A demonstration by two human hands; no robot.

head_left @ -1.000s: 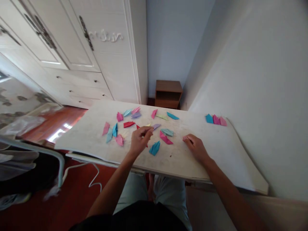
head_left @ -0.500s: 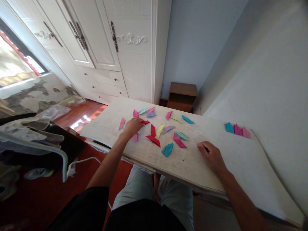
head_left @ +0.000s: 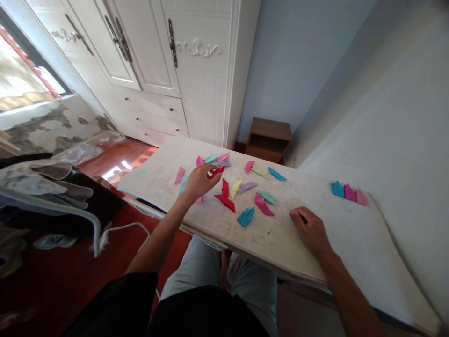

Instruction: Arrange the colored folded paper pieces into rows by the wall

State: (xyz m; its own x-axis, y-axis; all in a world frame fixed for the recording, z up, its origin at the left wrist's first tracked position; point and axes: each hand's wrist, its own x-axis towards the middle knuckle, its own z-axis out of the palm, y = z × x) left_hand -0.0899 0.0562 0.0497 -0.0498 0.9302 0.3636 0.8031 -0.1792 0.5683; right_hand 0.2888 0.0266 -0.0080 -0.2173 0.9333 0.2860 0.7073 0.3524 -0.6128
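Left hand (head_left: 200,181): over the left part of the scatter, its fingers pinching a red paper (head_left: 218,171). Holding it by the tips probably suits something so light and thin, since a full fist might crush the folds.
Red paper: at those fingertips, in front of the lilac paper (head_left: 225,164); whether it touches the bench (head_left: 351,243) I cannot tell.
Red pair: the upper red (head_left: 225,187) and lower red (head_left: 225,203) lie just right of the left hand, close together but at different angles, which suggests no set order.
Middle: the yellow paper (head_left: 235,189) and purple paper (head_left: 248,186) lie near each other, the blue paper (head_left: 246,216) closer to the bench's near edge; gaps around it likely make it easy to pick out.
Right hand (head_left: 310,229): at the bench between scatter and row, fingers curled in, thumb against forefinger, nothing visible held; perhaps parked there for support.
Row: blue, magenta and pink papers (head_left: 349,192) side by side near the wall (head_left: 379,140), touching; set well apart, presumably to avoid mixing. Whether they are joined I cannot tell.
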